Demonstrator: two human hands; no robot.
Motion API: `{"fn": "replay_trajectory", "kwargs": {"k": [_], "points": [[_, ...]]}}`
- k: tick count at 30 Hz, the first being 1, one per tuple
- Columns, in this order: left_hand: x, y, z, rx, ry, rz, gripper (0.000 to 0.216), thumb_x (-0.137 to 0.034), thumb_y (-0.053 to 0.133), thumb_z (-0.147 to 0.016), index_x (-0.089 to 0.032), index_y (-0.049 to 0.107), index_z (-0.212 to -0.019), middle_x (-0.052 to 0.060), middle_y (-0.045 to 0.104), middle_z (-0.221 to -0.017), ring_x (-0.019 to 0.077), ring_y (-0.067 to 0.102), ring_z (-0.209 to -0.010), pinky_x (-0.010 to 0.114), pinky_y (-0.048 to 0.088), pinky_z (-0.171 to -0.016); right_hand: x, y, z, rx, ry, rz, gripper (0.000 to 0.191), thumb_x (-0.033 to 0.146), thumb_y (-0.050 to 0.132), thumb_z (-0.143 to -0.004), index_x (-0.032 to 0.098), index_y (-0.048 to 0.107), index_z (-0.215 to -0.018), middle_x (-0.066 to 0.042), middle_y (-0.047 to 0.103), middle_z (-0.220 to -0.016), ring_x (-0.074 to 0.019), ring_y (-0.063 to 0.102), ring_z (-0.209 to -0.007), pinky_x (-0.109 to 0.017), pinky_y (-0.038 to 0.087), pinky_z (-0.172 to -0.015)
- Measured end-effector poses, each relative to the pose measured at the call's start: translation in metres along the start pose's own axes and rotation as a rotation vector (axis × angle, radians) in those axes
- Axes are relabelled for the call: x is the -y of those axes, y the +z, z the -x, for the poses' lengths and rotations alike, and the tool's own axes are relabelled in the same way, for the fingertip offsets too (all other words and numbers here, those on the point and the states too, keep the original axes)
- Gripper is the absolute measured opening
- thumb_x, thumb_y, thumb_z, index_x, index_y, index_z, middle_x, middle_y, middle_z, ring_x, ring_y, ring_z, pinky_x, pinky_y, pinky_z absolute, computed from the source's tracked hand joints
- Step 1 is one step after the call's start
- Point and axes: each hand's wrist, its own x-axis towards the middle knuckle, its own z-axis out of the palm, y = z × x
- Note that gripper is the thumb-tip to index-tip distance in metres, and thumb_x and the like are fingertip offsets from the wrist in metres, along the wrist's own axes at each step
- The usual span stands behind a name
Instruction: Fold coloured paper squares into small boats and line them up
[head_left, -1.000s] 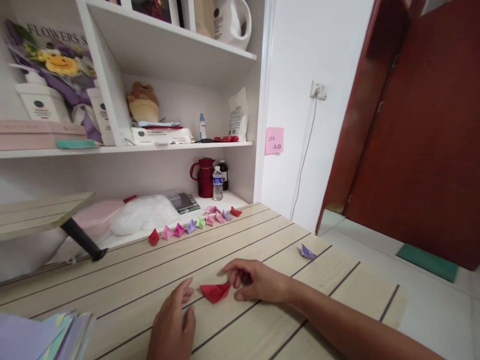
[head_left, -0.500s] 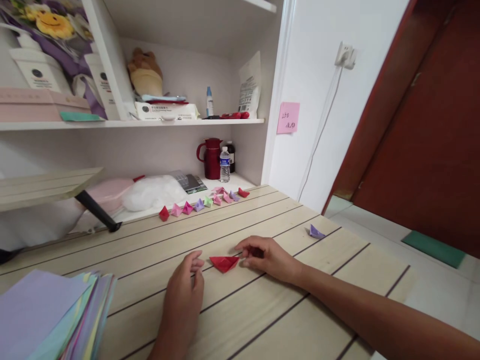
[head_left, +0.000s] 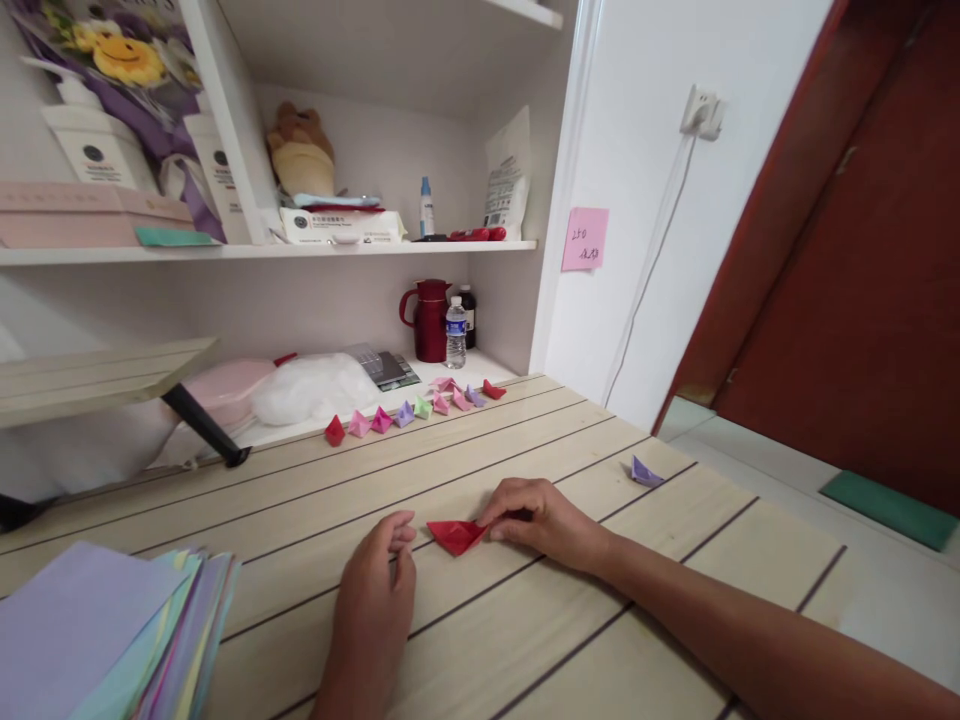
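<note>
A red folded paper boat [head_left: 456, 538] lies on the striped wooden table [head_left: 525, 620] between my two hands. The thumb and fingertips of my right hand [head_left: 536, 515] are closed on the boat's right tip. Just left of the boat, my left hand [head_left: 379, 580] rests on the table with loosely bent fingers, thumb apart. It holds nothing and does not touch the boat.
Along the table's back edge runs a row of small coloured paper boats [head_left: 405, 413]. A purple paper boat [head_left: 645, 471] lies to the right. A stack of coloured paper [head_left: 97, 630] occupies the near left. Behind stand a dark red jug [head_left: 430, 325] and a water bottle [head_left: 455, 335].
My right hand has closed its thumb and fingers on the red boat's right tip. The left hand keeps its pose. The whole view has shifted slightly.
</note>
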Motion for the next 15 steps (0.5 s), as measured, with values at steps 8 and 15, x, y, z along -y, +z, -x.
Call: {"fn": "replay_trajectory", "kwargs": {"k": [8, 15], "points": [[0.012, -0.002, -0.006, -0.022, 0.049, 0.007, 0.033, -0.033, 0.047, -0.079, -0.021, 0.067, -0.102, 0.008, 0.076, -0.094, 0.0240, 0.072, -0.086, 0.041, 0.059, -0.080, -0.006, 0.002, -0.003, -0.100, 0.055, -0.006, 0.016, 0.037, 0.075, -0.082, 0.022, 0.079, -0.083, -0.005, 0.072, -0.082, -0.0182, 0.067, -0.076, -0.027, 0.052, -0.070], [0.023, 0.007, -0.006, -0.089, 0.071, 0.083, 0.030, -0.032, 0.043, -0.085, -0.024, 0.067, -0.101, 0.006, 0.075, -0.097, 0.0229, 0.071, -0.088, 0.039, 0.058, -0.082, -0.035, -0.035, -0.024, -0.435, 0.225, 0.052, 0.016, 0.031, 0.066, -0.085, 0.018, 0.073, -0.084, -0.002, 0.069, -0.072, -0.0167, 0.062, -0.066, -0.028, 0.052, -0.063]]}}
